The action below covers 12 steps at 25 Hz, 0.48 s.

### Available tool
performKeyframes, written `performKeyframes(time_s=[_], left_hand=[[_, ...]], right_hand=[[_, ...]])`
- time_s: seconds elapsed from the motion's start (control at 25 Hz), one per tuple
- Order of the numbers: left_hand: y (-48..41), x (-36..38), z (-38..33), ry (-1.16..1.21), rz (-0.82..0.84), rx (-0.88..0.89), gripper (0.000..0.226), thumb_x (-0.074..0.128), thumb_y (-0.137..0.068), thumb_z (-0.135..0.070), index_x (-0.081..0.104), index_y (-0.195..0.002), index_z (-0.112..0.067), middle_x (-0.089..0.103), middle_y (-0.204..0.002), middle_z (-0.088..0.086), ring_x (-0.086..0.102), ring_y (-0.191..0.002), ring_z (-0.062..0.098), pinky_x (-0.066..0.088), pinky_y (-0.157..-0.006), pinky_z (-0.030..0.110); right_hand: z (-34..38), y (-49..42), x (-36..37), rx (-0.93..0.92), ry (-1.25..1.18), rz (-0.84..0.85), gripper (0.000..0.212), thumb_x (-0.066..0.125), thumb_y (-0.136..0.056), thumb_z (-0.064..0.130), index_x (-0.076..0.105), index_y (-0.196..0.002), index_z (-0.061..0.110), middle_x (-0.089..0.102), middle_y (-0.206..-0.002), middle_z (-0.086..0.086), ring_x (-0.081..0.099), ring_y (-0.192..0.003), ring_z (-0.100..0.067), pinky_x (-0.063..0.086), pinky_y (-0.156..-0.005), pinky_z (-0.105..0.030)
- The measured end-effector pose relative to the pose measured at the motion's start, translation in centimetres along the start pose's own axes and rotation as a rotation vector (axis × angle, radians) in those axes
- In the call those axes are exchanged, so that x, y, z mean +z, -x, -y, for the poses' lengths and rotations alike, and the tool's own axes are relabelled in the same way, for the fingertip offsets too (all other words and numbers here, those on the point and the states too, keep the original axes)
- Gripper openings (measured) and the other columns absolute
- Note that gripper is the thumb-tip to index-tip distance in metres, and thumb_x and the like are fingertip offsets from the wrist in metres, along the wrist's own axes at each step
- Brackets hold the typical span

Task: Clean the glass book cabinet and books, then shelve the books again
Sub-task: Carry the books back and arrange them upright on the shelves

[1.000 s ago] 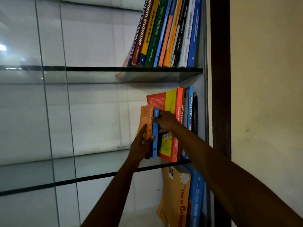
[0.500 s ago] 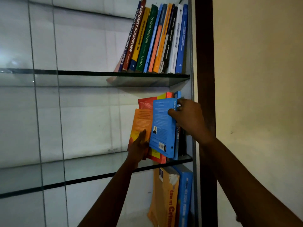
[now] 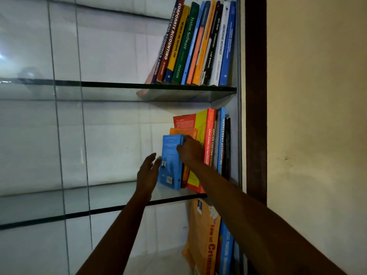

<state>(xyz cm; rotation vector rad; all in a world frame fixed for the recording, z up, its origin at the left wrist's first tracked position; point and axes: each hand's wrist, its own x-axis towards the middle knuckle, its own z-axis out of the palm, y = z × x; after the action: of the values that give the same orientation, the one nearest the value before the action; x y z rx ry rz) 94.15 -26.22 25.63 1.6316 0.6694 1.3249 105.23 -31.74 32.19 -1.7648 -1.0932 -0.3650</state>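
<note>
The shelving seems well advanced: a full row of books point(image 3: 198, 42) leans on the top shelf, the bottom books point(image 3: 204, 235) are in place, and the middle shelf point(image 3: 107, 209) has a small group at its right end. The blue book point(image 3: 170, 161) is the outermost on the left of this group, just beside an orange book point(image 3: 182, 132). The right hand point(image 3: 190, 149) holds its top corner with curled fingers. The left hand point(image 3: 148, 171) is flat with straight fingers at the cover, but I cannot tell whether it touches. What is left, I think, is to set this book upright. The glass to the left gives free room, while the dark frame point(image 3: 256, 96) closes the right side.
</note>
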Motion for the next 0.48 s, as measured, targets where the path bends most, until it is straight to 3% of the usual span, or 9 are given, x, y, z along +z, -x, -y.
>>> performKeyframes(time_s=[0.12,0.24,0.36,0.48], left_hand=[[0.8,1.0,-0.4,-0.079,0.074,0.105,0.047,0.050,-0.095,-0.032,0.042,-0.140,-0.018,0.045,-0.142,0.001,0.044,-0.126,0.015,0.037,-0.092,0.022],[1.5,2.1,-0.9,-0.150,0.107,0.141,0.048,0.045,-0.097,-0.033,0.038,-0.142,-0.018,0.040,-0.146,0.002,0.041,-0.129,0.015,0.032,-0.087,0.016],[2.1,3.0,-1.6,-0.122,0.095,0.176,0.047,0.041,-0.098,-0.033,0.037,-0.142,-0.017,0.041,-0.144,0.004,0.039,-0.127,0.011,0.031,-0.094,0.018],[2.0,4.6,-2.4,-0.158,0.123,0.241,0.050,0.042,-0.098,-0.034,0.033,-0.143,-0.016,0.039,-0.145,0.006,0.037,-0.133,0.018,0.031,-0.107,0.032]], right_hand=[[-0.5,-1.3,0.2,-0.051,0.191,0.017,0.035,0.060,-0.089,0.028,0.059,-0.110,0.000,0.062,-0.113,-0.016,0.061,-0.101,-0.028,0.049,-0.084,-0.034],[-0.7,-1.4,-1.4,-0.115,0.330,0.086,0.040,0.062,-0.087,0.033,0.060,-0.110,0.000,0.063,-0.112,-0.015,0.060,-0.102,-0.027,0.045,-0.081,-0.031],[-2.5,1.4,-3.1,-0.153,0.027,0.029,0.031,0.064,-0.087,0.020,0.063,-0.114,0.006,0.067,-0.108,-0.013,0.063,-0.097,-0.022,0.047,-0.082,-0.023],[-6.0,5.7,-2.7,-0.074,-0.251,-0.268,0.029,0.059,-0.088,0.007,0.061,-0.117,0.007,0.066,-0.109,-0.013,0.063,-0.101,-0.023,0.051,-0.091,-0.034]])
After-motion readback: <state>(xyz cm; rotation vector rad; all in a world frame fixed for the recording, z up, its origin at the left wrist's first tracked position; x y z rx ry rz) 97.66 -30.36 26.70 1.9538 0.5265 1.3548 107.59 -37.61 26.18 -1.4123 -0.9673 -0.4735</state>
